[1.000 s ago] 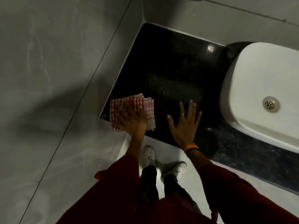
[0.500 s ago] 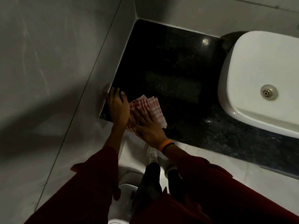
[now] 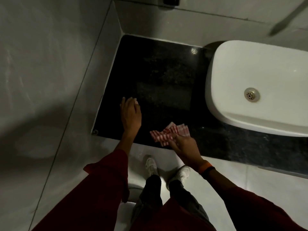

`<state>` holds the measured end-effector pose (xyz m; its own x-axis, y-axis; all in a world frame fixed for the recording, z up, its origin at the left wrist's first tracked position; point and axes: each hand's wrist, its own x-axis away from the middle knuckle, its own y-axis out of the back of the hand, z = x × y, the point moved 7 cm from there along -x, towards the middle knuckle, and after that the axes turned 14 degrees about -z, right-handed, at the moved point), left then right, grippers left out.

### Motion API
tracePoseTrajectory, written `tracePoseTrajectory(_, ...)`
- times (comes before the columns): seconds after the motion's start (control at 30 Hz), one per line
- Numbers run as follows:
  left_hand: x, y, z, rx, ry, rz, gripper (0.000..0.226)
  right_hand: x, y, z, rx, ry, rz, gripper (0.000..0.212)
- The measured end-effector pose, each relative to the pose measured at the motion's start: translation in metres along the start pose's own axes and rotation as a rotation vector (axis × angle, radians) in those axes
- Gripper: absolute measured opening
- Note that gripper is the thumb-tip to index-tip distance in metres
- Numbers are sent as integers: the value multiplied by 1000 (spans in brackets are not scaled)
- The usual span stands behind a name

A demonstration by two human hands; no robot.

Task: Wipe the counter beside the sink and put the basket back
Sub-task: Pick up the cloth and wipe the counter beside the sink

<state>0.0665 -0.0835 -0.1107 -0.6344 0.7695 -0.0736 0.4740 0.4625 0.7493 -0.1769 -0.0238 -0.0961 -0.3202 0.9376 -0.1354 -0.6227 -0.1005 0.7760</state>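
The black stone counter [image 3: 160,72] lies left of the white sink [image 3: 260,84]. A red-and-white checked cloth [image 3: 165,135] rests crumpled near the counter's front edge. My right hand [image 3: 184,145] grips the cloth at its near side. My left hand [image 3: 130,114] lies flat on the counter's left part, fingers together, holding nothing. No basket is in view.
Grey tiled walls [image 3: 50,64] close the counter on the left and at the back. The sink's drain [image 3: 252,94] sits to the right. A tap's spout [image 3: 286,19] shows blurred at the top right. Below the counter are the pale floor and my shoes [image 3: 150,165].
The cloth passed from my left hand to my right, which has dragged it right along the front edge. My left hand let go and now rests flat on the counter.
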Motion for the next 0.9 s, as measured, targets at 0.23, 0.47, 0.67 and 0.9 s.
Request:
tracePoseTrajectory(0.23,-7,-24,-13,-97,-153,57,41,-83,8,-40,-907,-718,73,38)
tracePoseTrajectory(0.47,-13,-39,-16,-239,-365,0,43,-89,17,-49,374,-207,-238,53)
tracePoseTrajectory(0.67,-11,-52,-4,-358,-523,8,50,-64,-48,-40,583,-11,65,70)
tracePoseTrajectory(0.9,-15,-62,3,-475,-547,30,58,-124,-65,-44,510,-17,-25,63)
